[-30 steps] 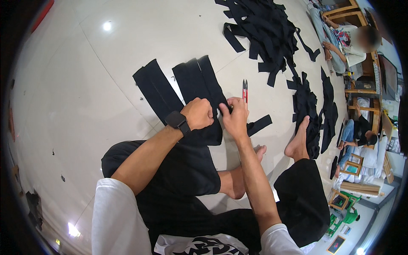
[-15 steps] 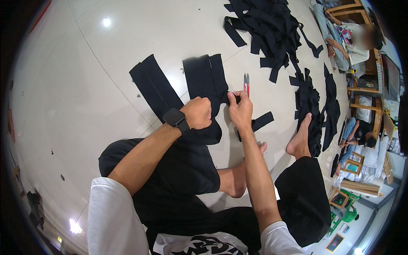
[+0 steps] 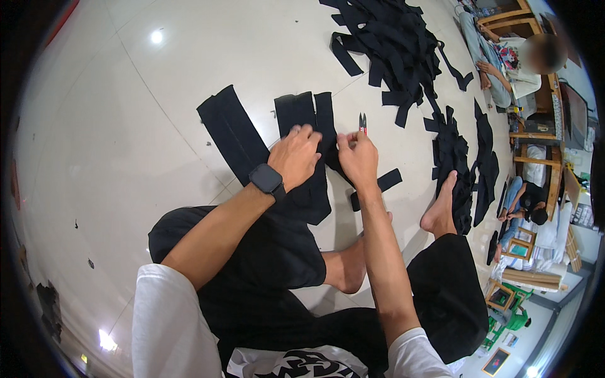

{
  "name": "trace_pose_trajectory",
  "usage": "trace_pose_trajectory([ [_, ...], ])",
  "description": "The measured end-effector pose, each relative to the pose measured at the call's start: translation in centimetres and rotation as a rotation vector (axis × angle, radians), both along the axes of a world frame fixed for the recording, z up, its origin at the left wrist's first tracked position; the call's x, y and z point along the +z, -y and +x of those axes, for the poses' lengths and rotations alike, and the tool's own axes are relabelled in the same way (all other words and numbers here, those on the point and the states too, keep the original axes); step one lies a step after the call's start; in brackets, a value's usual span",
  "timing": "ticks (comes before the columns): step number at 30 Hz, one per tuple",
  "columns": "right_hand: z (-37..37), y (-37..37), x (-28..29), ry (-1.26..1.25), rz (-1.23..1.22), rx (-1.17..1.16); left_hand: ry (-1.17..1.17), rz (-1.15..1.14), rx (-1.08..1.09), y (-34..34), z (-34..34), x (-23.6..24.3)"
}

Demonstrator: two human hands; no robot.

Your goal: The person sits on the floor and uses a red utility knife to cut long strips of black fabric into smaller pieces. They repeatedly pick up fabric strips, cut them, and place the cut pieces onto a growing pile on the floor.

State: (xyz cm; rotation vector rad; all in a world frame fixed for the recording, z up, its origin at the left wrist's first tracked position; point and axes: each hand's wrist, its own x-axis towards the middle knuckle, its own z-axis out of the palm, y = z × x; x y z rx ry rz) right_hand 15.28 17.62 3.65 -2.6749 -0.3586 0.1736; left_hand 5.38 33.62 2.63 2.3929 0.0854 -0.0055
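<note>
My left hand [image 3: 295, 156], with a black watch on its wrist, lies over a wide black fabric piece [image 3: 296, 110], fingers spread and slightly blurred. A narrower black fabric strip [image 3: 324, 112] lies along that piece's right side, with a gap between them at the far end. At its right edge my right hand [image 3: 358, 157] is closed in a pinch on the strip. Small snips [image 3: 363, 123] with dark blades and red handles show just beyond my right hand; whether it touches them is hidden. Another black fabric band [image 3: 230, 129] lies to the left, partly under my left wrist.
A short black strip [image 3: 389, 180] lies right of my right forearm. Large heaps of black strips [image 3: 403, 50] spread at the far right, with a smaller pile [image 3: 452, 145] by my bare foot [image 3: 441, 205]. Other people [image 3: 504, 63] sit along the right side near wooden furniture.
My left hand has opened from a fist and shifted slightly over the fabric. The narrow strip now lies straighter, with a gap beside the wide piece. My right hand keeps its pinch.
</note>
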Motion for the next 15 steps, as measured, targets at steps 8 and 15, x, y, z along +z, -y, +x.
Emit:
trace_pose_trajectory([
  [8,1.9,-4.1,-2.6,-0.039,0.092,0.066,0.091,0.402,0.001,-1.0,0.1,-2.4],
  [15,1.8,-3.7,-2.8,-0.003,0.139,-0.005,0.016,0.436,0.107,-0.5,0.0,-1.9],
])
